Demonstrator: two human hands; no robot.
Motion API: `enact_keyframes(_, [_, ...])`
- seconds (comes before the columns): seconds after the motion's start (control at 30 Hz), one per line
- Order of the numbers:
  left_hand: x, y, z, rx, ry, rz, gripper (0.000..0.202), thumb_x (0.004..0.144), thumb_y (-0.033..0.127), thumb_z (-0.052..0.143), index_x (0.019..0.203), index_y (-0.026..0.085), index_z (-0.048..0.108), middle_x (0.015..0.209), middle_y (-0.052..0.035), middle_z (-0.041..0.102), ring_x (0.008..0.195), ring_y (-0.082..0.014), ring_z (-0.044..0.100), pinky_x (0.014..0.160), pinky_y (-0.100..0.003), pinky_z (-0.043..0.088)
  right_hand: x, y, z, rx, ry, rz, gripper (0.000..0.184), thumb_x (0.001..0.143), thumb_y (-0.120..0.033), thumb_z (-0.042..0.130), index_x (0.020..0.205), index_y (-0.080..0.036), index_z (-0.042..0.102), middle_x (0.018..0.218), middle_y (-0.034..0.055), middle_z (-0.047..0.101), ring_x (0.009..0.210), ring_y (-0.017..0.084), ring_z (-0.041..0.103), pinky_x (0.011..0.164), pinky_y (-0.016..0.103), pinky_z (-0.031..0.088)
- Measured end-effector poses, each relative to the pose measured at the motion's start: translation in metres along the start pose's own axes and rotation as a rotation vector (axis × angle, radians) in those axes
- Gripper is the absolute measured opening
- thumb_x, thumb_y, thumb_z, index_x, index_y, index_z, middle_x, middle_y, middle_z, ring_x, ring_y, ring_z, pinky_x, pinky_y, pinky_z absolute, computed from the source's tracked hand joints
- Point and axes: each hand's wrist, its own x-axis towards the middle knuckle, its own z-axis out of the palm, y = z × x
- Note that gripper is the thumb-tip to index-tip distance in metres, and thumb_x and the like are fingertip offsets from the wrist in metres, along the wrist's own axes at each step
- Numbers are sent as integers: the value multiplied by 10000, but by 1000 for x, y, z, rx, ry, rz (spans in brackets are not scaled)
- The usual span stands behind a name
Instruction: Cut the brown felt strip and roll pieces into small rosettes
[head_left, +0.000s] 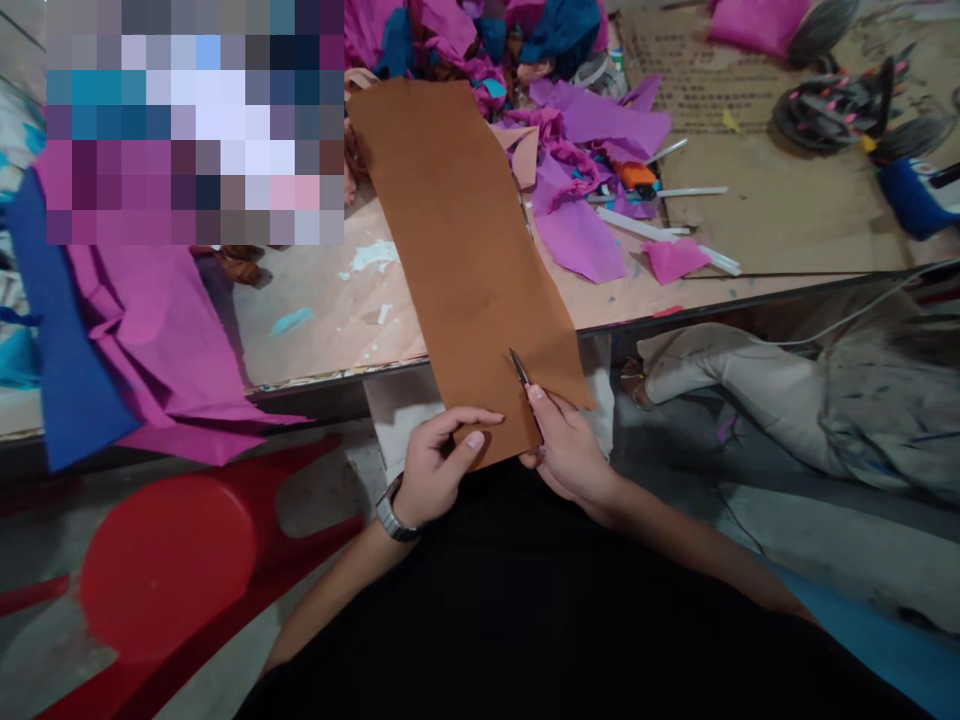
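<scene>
A long brown sheet (469,250), paper or cloth, runs from the worktable over its front edge down to my lap. My left hand (442,460), with a watch on the wrist, rests at the sheet's near left corner, its index finger and thumb stretched apart on the surface. Its other fingers are mostly hidden. In my right hand (566,445) is a pair of scissors (519,368), gripped near the sheet's right edge. The slim blades point up and away over the brown surface and look closed; the handles are largely covered by my fingers.
Pink sheets (165,340) and a blue sheet (64,340) hang over the table edge at left. Purple scraps (577,230), white sticks (637,225) and an orange item (637,178) lie right of the brown sheet. A red stool (169,565) stands at lower left. Another person's leg (705,350) is at right.
</scene>
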Motion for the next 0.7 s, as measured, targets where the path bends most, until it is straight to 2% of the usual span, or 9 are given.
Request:
enact_keyframes(0.17, [-1, 1, 0, -3, -11, 16, 198, 996, 288, 621, 1107, 228, 774, 1085, -61, 790, 1010, -173, 723, 902, -279, 550, 1, -2, 1, -34, 27, 0, 442, 801, -653, 728, 903, -233, 636, 656, -43, 518, 457, 80, 414, 333, 210, 265])
enact_keyframes(0.23, [-1, 1, 0, -8, -14, 20, 197, 996, 283, 622, 1111, 231, 773, 1086, -57, 790, 1016, -171, 722, 906, -276, 548, 2, -1, 1, -53, 42, 10, 448, 801, -661, 718, 921, -234, 656, 689, -23, 574, 477, 95, 459, 337, 218, 273])
enact_keyframes(0.3, [-2, 1, 0, -10, -19, 20, 192, 996, 278, 623, 1109, 239, 773, 1085, -49, 790, 1014, -164, 721, 911, -270, 545, 4, 0, 0, -84, 46, -1, 448, 825, -661, 689, 982, -241, 686, 789, 19, 673, 549, 130, 557, 363, 237, 328])
enact_keyframes(0.37, [-2, 2, -1, -11, -24, 15, 191, 996, 275, 622, 1109, 246, 773, 1084, -44, 790, 1012, -159, 720, 913, -266, 542, 5, 2, -1, -97, 40, -50, 434, 855, -641, 663, 1043, -253, 706, 976, 61, 752, 739, 186, 685, 473, 277, 477])
enact_keyframes(0.43, [-3, 2, 0, -15, -30, 13, 195, 998, 276, 618, 1115, 249, 772, 1089, -44, 790, 1018, -159, 719, 920, -269, 542, 6, 3, 0, -73, 22, -102, 406, 871, -614, 660, 1073, -266, 716, 1143, 71, 765, 999, 233, 729, 710, 345, 603])
enact_keyframes(0.5, [-3, 4, 0, -18, -36, 14, 198, 1000, 277, 615, 1119, 251, 771, 1092, -44, 792, 1019, -158, 721, 927, -272, 545, 7, 3, 1, -27, -2, -123, 380, 875, -593, 672, 1074, -274, 724, 1227, 66, 757, 1178, 258, 698, 929, 414, 607])
enact_keyframes(0.53, [-3, 5, 0, -16, -40, 15, 200, 1001, 276, 613, 1121, 251, 771, 1092, -44, 793, 1018, -158, 723, 931, -274, 547, 7, 2, 1, -4, -15, -121, 374, 875, -588, 678, 1076, -276, 727, 1246, 65, 755, 1224, 267, 682, 989, 441, 593])
enact_keyframes(0.7, [-5, 6, 0, 8, -64, 5, 203, 1005, 274, 606, 1121, 249, 770, 1090, -49, 796, 1019, -160, 727, 924, -279, 555, 8, 2, 1, 11, -50, -121, 383, 893, -582, 671, 1113, -275, 735, 1301, 60, 742, 1317, 271, 637, 1117, 479, 538])
